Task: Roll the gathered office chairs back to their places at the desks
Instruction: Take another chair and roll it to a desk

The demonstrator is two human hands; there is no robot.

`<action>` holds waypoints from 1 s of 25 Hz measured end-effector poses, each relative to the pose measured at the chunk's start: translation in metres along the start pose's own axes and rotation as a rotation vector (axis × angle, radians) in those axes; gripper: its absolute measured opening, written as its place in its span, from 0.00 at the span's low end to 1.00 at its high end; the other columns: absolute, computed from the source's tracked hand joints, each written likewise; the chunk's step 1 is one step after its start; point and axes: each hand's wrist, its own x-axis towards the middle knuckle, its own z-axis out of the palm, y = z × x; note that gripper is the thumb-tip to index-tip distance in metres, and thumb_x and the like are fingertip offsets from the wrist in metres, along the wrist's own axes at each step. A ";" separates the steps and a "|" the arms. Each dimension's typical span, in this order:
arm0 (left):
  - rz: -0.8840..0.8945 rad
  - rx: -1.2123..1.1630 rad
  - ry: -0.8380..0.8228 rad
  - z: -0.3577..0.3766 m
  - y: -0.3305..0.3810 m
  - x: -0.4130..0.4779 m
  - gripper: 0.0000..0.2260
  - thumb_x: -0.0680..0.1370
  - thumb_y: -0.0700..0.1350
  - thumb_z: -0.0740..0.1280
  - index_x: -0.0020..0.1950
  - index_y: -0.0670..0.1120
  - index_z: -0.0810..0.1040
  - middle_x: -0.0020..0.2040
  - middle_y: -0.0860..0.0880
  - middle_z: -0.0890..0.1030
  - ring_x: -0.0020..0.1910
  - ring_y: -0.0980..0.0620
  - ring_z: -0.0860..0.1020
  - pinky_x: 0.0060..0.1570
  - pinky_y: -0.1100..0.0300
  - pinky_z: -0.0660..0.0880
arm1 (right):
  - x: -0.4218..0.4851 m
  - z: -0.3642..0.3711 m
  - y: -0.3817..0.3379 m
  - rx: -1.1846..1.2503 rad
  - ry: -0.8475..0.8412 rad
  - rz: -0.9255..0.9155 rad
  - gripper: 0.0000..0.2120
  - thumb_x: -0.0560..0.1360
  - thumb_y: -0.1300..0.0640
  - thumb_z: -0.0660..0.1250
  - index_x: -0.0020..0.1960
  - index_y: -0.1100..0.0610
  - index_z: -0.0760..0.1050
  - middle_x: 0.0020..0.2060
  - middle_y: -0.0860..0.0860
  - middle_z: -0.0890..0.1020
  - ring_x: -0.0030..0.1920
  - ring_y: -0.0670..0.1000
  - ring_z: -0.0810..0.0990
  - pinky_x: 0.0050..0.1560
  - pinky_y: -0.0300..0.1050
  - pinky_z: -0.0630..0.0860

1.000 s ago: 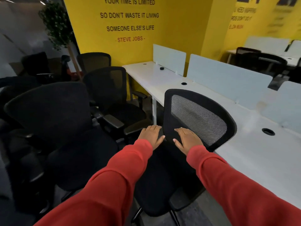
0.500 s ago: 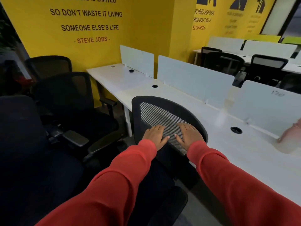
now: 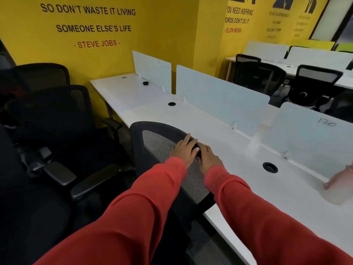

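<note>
A black office chair with a grey mesh backrest (image 3: 154,142) stands against the front edge of the long white desk (image 3: 152,113), its seat hidden under my arms. My left hand (image 3: 183,150) and my right hand (image 3: 210,159) lie side by side on the backrest's upper right part, next to its rim, fingers stretched out and pressing on the mesh. Both arms wear red sleeves. To the left stand other black chairs, one with grey armrests (image 3: 63,121) and another behind it by the yellow wall (image 3: 44,75).
Pale divider panels (image 3: 219,96) run along the desk's far side, and round cable holes (image 3: 270,167) sit in its top. More black chairs (image 3: 315,83) stand at a second desk row at the back right. A blurred pink shape (image 3: 342,176) shows at the right edge.
The mesh chair has rolled up to the desk edge. My hands have slid closer together and toward the backrest's rim. The view has turned right.
</note>
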 end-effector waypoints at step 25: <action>0.235 0.106 -0.137 0.003 0.065 -0.124 0.16 0.83 0.56 0.52 0.68 0.53 0.67 0.72 0.52 0.61 0.63 0.45 0.65 0.54 0.47 0.73 | -0.177 0.006 -0.074 0.237 0.129 0.599 0.25 0.78 0.50 0.62 0.70 0.56 0.58 0.62 0.56 0.72 0.56 0.61 0.78 0.54 0.53 0.74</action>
